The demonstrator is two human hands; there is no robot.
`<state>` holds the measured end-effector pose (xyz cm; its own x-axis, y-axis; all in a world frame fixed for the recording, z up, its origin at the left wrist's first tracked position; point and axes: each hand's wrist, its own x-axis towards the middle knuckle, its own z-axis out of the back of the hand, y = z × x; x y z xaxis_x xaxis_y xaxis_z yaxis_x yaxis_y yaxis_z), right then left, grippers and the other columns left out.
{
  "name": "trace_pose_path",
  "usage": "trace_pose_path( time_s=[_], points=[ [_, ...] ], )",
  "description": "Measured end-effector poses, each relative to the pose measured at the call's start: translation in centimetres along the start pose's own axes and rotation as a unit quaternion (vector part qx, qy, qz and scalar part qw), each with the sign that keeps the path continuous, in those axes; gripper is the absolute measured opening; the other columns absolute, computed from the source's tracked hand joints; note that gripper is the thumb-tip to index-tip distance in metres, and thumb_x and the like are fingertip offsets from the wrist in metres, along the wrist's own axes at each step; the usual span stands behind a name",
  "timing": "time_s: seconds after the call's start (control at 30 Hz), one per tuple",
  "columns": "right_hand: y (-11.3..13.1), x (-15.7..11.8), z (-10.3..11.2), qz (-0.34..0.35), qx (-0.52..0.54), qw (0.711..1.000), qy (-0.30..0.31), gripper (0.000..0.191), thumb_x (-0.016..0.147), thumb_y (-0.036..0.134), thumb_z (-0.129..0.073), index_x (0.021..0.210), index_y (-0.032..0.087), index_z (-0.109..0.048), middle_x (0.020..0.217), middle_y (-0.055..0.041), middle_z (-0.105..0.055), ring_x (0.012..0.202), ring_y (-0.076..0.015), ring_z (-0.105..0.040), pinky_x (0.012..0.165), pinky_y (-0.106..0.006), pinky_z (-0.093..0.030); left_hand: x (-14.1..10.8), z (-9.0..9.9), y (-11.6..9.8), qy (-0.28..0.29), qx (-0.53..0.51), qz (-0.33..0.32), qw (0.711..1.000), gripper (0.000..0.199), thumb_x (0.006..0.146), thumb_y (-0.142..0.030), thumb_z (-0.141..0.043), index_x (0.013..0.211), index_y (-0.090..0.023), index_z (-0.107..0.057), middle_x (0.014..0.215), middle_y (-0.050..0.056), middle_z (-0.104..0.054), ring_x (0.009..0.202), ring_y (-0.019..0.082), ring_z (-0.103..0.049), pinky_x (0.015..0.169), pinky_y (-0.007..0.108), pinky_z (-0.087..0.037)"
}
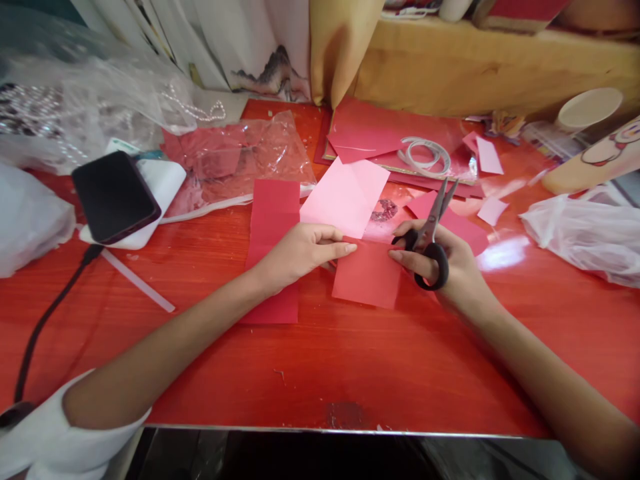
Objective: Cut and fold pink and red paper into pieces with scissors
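Note:
My left hand [313, 253] pinches the upper left corner of a small red paper square [367, 279] between thumb and fingers. Black-handled scissors [431, 233] hang on the fingers of my right hand [453, 263], their blades pointing up and slightly apart. The right thumb also touches the upper right corner of the red square. Behind the square lies a pale pink sheet [345, 193]. Under and beside my left hand is a long red paper strip [274, 220]. Another red paper piece [457, 223] lies behind my right hand, partly hidden by it.
At the left are a black device [116, 197] on a white block, with a cable, and plastic bags with silvery beads [45, 127]. Red papers in a clear bag [225, 160] and a coil of white tape [425, 157] lie behind. A white plastic bag [590, 233] is at the right.

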<state>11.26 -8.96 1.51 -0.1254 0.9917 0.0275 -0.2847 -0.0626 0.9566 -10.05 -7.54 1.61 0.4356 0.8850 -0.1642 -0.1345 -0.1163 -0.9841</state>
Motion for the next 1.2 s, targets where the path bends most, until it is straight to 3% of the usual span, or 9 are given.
trace_pose_path(
  time_s=[0.27, 0.5, 0.7, 0.87, 1.0, 1.1, 1.2],
  points=[
    [0.0, -0.1, 0.1, 0.008, -0.023, 1.000, -0.009, 0.024, 0.068, 0.030, -0.070, 0.089, 0.024, -0.059, 0.077, 0.0011, -0.051, 0.066, -0.0125, -0.048, 0.058, -0.024, -0.040, -0.2, -0.1, -0.1, -0.018, 0.037, -0.018, 0.999, 0.024, 0.074, -0.035, -0.059, 0.067, -0.013, -0.060, 0.064, -0.001, -0.055, 0.063, 0.010, -0.052, 0.066, 0.024, -0.042],
    [0.1, -0.1, 0.0, 0.015, -0.006, 1.000, -0.013, 0.023, 0.069, 0.029, -0.070, 0.088, 0.025, -0.059, 0.076, 0.0016, -0.050, 0.064, -0.0113, -0.046, 0.055, -0.024, -0.037, -0.2, -0.1, 0.1, -0.016, 0.005, -0.015, 1.000, 0.021, 0.073, -0.034, -0.061, 0.072, -0.013, -0.062, 0.070, -0.001, -0.060, 0.067, 0.010, -0.054, 0.067, 0.023, -0.042],
    [0.4, -0.3, -0.1, 0.023, -0.022, 1.000, 0.001, 0.022, 0.070, 0.028, -0.069, 0.089, 0.024, -0.058, 0.078, 0.0010, -0.051, 0.066, -0.0120, -0.047, 0.059, -0.024, -0.038, -0.5, -1.1, 0.1, 0.051, -0.100, 0.019, 0.993, 0.028, 0.068, -0.030, -0.068, 0.092, -0.015, -0.063, 0.091, 0.001, -0.066, 0.082, 0.012, -0.059, 0.076, 0.024, -0.044],
    [0.8, -0.8, -0.2, 0.036, -0.025, 0.999, -0.003, 0.022, 0.070, 0.029, -0.068, 0.088, 0.023, -0.057, 0.075, 0.0013, -0.050, 0.062, -0.0109, -0.045, 0.055, -0.024, -0.038, -1.0, -1.9, 0.0, 0.082, -0.166, 0.059, 0.981, 0.030, 0.066, -0.030, -0.071, 0.092, -0.016, -0.065, 0.100, 0.003, -0.068, 0.084, 0.013, -0.061, 0.075, 0.025, -0.047],
    [1.3, -1.2, -0.5, 0.038, -0.018, 0.999, -0.006, 0.022, 0.070, 0.028, -0.068, 0.088, 0.023, -0.057, 0.074, 0.0016, -0.050, 0.062, -0.0101, -0.046, 0.054, -0.022, -0.039, -1.2, -2.0, 0.2, 0.099, -0.160, 0.066, 0.980, 0.027, 0.066, -0.030, -0.071, 0.089, -0.016, -0.068, 0.096, 0.003, -0.069, 0.084, 0.015, -0.063, 0.075, 0.026, -0.049],
    [1.6, -1.2, -0.4, 0.038, -0.003, 0.999, 0.000, 0.024, 0.071, 0.030, -0.069, 0.090, 0.022, -0.056, 0.075, 0.0017, -0.051, 0.060, -0.0092, -0.047, 0.053, -0.021, -0.040, -1.1, -1.9, 0.3, 0.066, -0.139, 0.050, 0.987, 0.021, 0.067, -0.030, -0.070, 0.081, -0.015, -0.069, 0.089, 0.003, -0.071, 0.081, 0.017, -0.064, 0.073, 0.028, -0.050],
    [1.4, -0.9, 0.1, 0.029, 0.012, 0.998, 0.051, 0.026, 0.076, 0.035, -0.064, 0.096, 0.022, -0.056, 0.074, 0.0005, -0.054, 0.058, -0.0100, -0.050, 0.053, -0.023, -0.041, -0.9, -1.7, 0.3, -0.023, -0.142, 0.018, 0.989, 0.021, 0.068, -0.031, -0.069, 0.081, -0.014, -0.070, 0.085, 0.004, -0.071, 0.077, 0.019, -0.064, 0.069, 0.030, -0.051]
  ],
)
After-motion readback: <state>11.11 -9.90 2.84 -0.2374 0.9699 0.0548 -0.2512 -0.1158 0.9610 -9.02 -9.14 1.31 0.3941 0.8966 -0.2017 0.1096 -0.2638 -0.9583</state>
